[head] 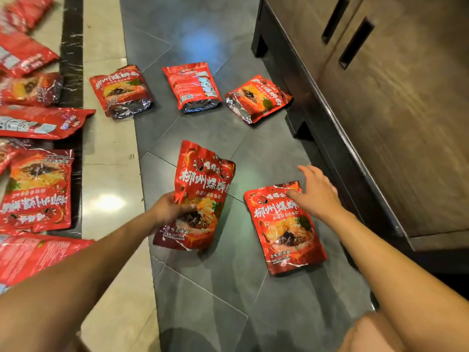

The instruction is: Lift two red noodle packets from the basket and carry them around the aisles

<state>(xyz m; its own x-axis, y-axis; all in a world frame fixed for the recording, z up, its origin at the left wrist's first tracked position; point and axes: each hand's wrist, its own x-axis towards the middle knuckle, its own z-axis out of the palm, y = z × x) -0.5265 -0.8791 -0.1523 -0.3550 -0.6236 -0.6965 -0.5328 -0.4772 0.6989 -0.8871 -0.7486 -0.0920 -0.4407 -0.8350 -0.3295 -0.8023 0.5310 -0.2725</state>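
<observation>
Grey floor tiles (203, 288) run beside a dark cabinet (380, 110) on the right. At the near middle, the left hand (168, 208) grips a red pouch (200, 189), fingers curled round its left edge, lifting it tilted off the floor. Just right, the right hand (314, 193) hovers with fingers spread wide, fingertips touching the top of a second pouch (284, 232) lying flat, face up. Three more pouches (193, 86) lie farther off; others (38, 191) cover the pale floor at left.

Red noodle packets on the dark floor tiles: five, namely one held packet (200, 196), one flat packet (284, 227) and three across the middle of the frame. Along the left edge, at least seven more packets lie partly cut off. Hands: two. Wooden cabinet (396, 102): one, upper right.
</observation>
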